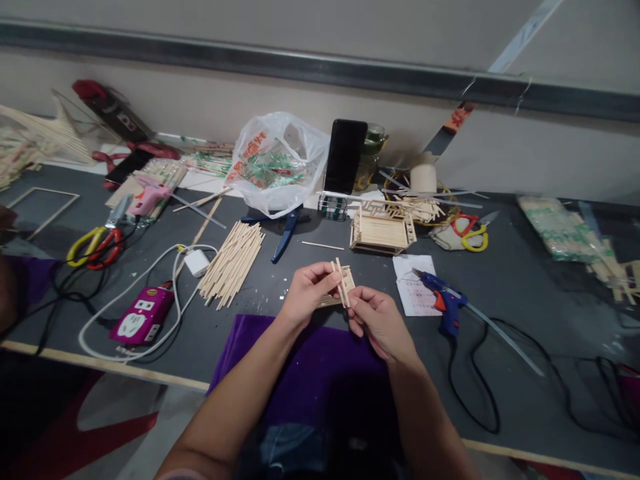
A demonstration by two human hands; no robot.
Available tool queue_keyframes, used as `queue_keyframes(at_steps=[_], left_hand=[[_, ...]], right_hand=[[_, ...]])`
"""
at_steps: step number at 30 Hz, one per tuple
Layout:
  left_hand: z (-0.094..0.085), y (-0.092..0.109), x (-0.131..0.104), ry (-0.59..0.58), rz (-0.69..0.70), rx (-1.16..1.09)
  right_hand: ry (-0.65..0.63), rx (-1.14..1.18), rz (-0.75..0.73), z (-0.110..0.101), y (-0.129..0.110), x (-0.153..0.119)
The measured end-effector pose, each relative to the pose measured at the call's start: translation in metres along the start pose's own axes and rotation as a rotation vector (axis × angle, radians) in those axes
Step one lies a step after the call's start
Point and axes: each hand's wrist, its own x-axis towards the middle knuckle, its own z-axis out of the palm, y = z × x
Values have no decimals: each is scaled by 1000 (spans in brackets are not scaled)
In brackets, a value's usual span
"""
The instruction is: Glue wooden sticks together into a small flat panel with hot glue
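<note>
Both hands meet over a small frame of thin wooden sticks [342, 283] at the table's near middle. My left hand [311, 288] pinches it from the left, thumb on top. From the right, the thumb and fingers of my right hand [374, 319] close on its lower end. My fingers cover much of the piece. Just beyond stands a finished-looking stick model [383, 230] shaped like a small bench or bed. A fan of loose sticks [233, 263] lies to the left. On the right a blue hot glue gun [447, 300] rests beside a printed paper [411, 283].
Blue pliers [286, 233], a plastic bag [280, 163] and an upright phone [345, 157] are at the back. Left are a purple power strip [141, 315], white cable, scissors [100, 240] and a pink glue gun [150, 193]. More scissors [475, 233] lie right. Another person's arm shows far left.
</note>
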Motion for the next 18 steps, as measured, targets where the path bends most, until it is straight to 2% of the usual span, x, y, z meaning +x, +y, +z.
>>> queue_keyframes(at_steps=[4, 6, 13, 18], left_hand=[[-1, -2, 2, 31, 12, -25], [-1, -3, 3, 41, 0, -55], [3, -6, 2, -15, -146, -65], [-1, -7, 3, -9, -133, -50]], right_hand=[[-24, 60, 19, 2, -3, -1], [3, 45, -8, 1, -2, 0], [103, -255, -184, -4, 8, 4], [34, -133, -112, -4, 5, 3]])
